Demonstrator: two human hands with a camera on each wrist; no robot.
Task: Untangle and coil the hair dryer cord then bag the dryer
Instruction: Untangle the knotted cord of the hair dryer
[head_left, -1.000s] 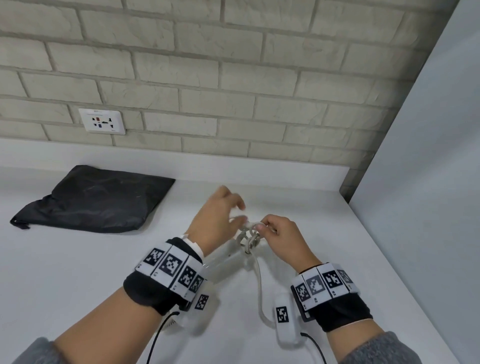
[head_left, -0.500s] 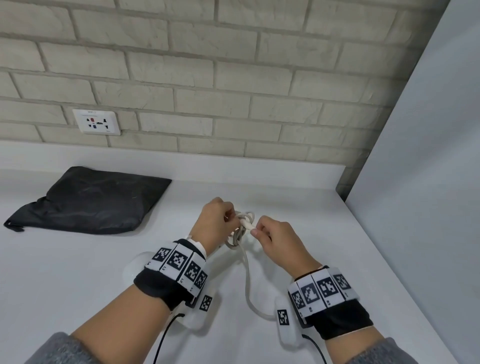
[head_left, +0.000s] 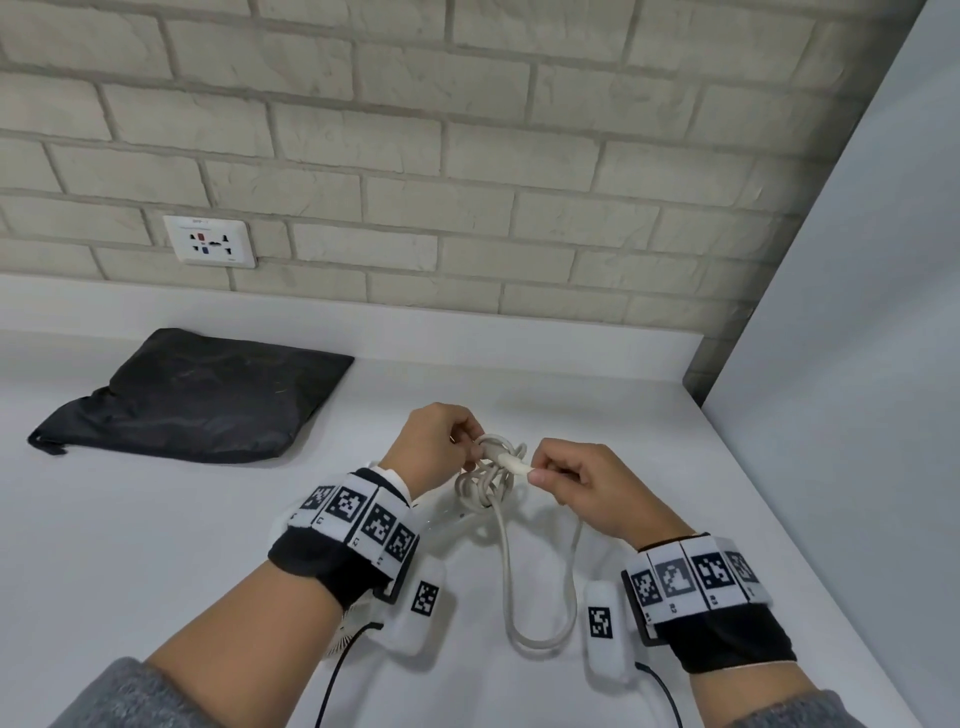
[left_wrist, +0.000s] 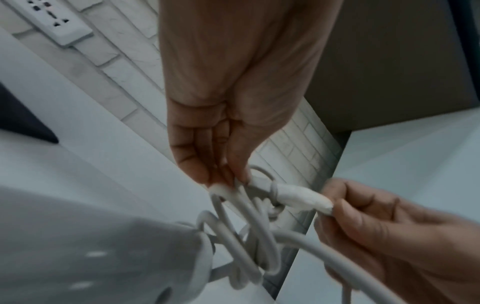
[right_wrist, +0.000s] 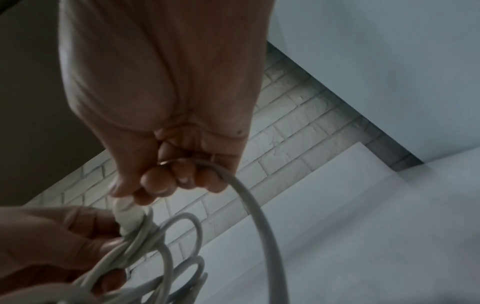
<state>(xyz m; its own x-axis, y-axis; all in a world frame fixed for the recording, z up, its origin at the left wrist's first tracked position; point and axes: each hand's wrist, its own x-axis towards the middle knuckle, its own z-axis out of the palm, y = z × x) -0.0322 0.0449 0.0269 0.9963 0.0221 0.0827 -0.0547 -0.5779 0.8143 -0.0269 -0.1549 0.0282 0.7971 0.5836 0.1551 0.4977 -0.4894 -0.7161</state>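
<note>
A tangle of white cord hangs between my hands above the white counter. My left hand pinches the cord loops at their top. My right hand pinches the tip of the white plug, which pokes out of the tangle; a cord strand also runs through its curled fingers. A long loop of cord droops onto the counter. The hair dryer lies under my left wrist, mostly hidden in the head view. The black bag lies flat at the back left.
A wall outlet sits in the brick wall above the bag. A grey panel closes off the right side of the counter. A raised ledge runs along the wall.
My left fingers have closed on the loops. My right hand has drawn the plug to the right, so it now shows between my hands. The bag has not moved.
</note>
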